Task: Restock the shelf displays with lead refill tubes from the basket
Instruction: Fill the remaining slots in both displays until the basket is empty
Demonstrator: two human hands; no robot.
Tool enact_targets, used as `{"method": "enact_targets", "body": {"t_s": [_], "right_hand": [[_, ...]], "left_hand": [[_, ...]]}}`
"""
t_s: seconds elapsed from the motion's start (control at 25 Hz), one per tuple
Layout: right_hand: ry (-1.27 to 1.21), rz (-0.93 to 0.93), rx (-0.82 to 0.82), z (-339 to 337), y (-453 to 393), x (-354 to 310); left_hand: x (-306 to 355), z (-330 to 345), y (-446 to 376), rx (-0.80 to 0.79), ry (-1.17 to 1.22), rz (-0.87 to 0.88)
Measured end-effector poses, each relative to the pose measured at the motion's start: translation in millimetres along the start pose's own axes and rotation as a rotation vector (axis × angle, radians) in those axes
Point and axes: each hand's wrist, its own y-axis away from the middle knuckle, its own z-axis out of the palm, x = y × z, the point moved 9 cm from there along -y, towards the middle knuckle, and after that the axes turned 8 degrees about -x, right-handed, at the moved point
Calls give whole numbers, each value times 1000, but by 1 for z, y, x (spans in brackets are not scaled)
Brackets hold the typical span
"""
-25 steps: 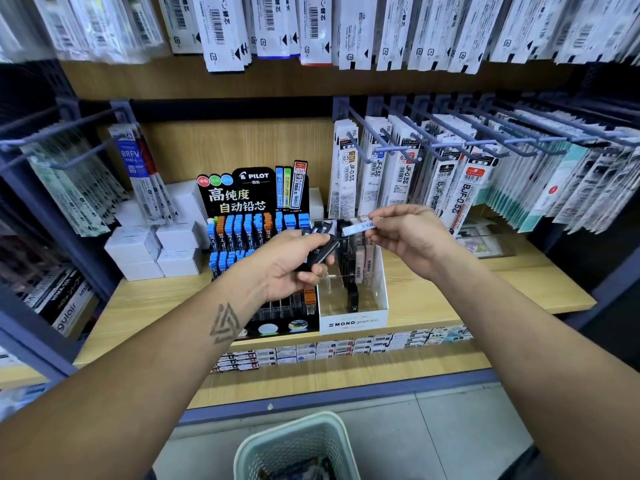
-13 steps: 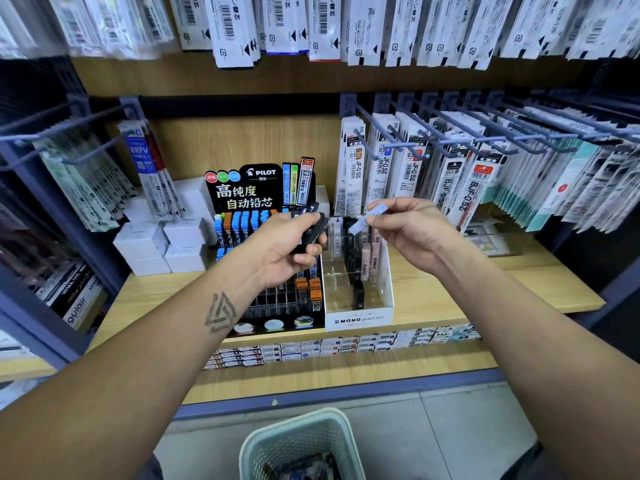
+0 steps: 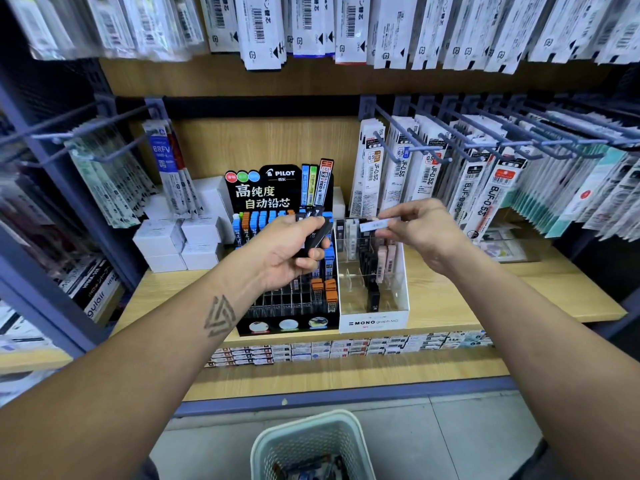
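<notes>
Frame centre: left hand [image 3: 291, 251] grips black tubes [image 3: 317, 233]; right hand [image 3: 420, 230] pinches a pale tube [image 3: 374, 224] above the MONO display [image 3: 374, 320].

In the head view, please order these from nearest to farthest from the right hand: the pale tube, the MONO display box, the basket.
1. Pale tube: pinched in the right hand.
2. MONO display box: on the shelf, just below it.
3. Basket: on the floor, bottom centre.

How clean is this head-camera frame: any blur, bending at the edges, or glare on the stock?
Head view: wide-angle bending curves the shelf edge and hooks; hanging packets at upper left are smeared, while the black display reads sharp. Even light, no harsh glare. The pale tube in the right hand is slightly soft; the left hand grips dark tubes.
</notes>
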Motion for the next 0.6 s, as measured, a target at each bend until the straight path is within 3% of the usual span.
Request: {"method": "enact_targets", "body": {"t_s": [0.32, 0.6], "right_hand": [[-130, -123, 154, -37, 2, -9], [297, -118, -113, 18, 0, -11]], "left_hand": [[2, 13, -3, -5, 10, 11], [0, 10, -9, 16, -5, 19]]}}
